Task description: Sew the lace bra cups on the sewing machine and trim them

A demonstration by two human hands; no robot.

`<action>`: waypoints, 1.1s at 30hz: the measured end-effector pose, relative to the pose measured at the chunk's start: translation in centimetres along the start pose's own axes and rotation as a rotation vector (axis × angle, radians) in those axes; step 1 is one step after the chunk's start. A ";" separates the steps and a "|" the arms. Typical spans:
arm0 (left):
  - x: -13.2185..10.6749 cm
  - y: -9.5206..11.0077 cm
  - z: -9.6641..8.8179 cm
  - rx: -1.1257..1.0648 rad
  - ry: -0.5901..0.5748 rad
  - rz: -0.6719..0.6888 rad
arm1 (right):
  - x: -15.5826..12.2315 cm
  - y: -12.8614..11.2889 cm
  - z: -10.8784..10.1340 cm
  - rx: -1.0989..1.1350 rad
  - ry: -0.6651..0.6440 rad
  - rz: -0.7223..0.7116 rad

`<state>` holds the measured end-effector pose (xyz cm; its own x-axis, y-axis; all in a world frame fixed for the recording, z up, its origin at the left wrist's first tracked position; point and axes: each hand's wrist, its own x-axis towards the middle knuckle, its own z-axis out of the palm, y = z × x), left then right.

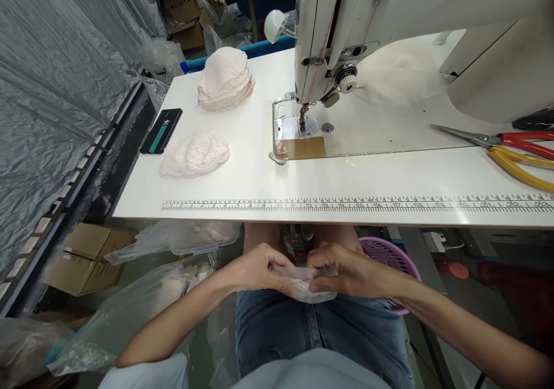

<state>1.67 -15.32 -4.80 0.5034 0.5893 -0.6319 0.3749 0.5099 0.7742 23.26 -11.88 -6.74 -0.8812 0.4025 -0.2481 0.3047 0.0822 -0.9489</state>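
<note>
Over the lap, just below the table's front edge, my left hand (267, 269) and my right hand (340, 270) pinch a small piece of white lace fabric (306, 288) between them. Thumbs and fingers close on it from both sides, and part of the fabric is hidden by them. On the table lies a pale pink lace piece (197, 155), scalloped along its edge. Behind it rises a stack of cream cup-shaped fabric pieces (227, 80) with loose threads at the rim.
A sewing machine (329, 42) stands at the right of the white table (251, 175), its needle over the plate. Scissors (497, 141) lie at far right, a phone (161, 131) at left. A printed ruler (346, 204) runs along the front edge. A purple basket (392, 256) stands below.
</note>
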 end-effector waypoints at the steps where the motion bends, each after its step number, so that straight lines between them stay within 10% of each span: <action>1: 0.1 0.1 0.0 -0.002 -0.004 -0.002 | 0.0 0.2 -0.1 0.005 -0.011 -0.003; 33: 0.4 -2.0 0.6 -0.142 0.084 -0.054 | -1.5 1.7 -1.2 0.142 -0.084 -0.003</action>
<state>1.58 -16.46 -6.55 0.4165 0.6055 -0.6781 0.2831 0.6224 0.7297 25.50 -11.27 -7.78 -0.9110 0.3244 -0.2547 0.2529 -0.0484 -0.9663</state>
